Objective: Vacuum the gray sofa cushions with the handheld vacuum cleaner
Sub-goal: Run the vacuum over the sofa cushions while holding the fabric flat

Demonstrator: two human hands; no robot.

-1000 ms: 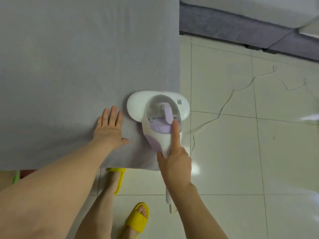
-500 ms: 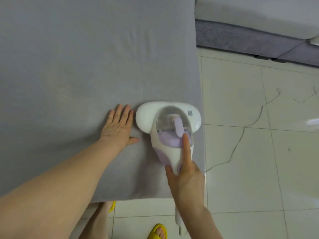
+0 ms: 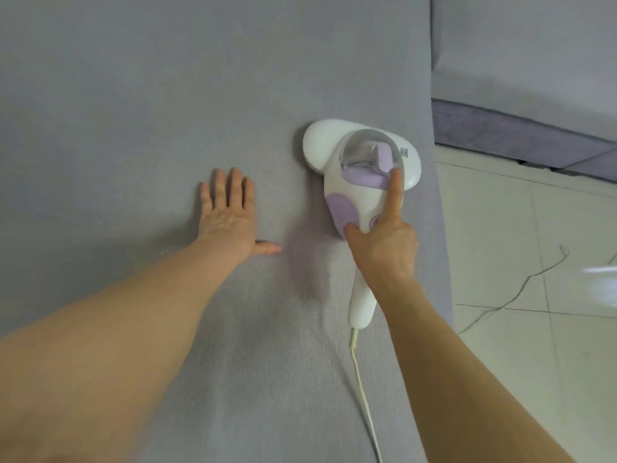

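Left hand (image 3: 230, 215) flat mid-frame, palm down, fingers straight, thumb out right. Right hand (image 3: 384, 245) right of centre, curled in a grip, index finger extended up-frame. Both forearms enter from bottom.

The floor (image 3: 500, 248) on the right is laid with pale, glossy square tiles divided by thin dark grout lines. A thin dark cable (image 3: 521, 289) wanders loosely across them. A bright streak of reflected light (image 3: 601, 272) glares on the tiles at the right edge. Along the upper right runs another sofa section (image 3: 521, 55) in light gray fabric, with a darker gray-purple base band (image 3: 500, 135) meeting the floor.
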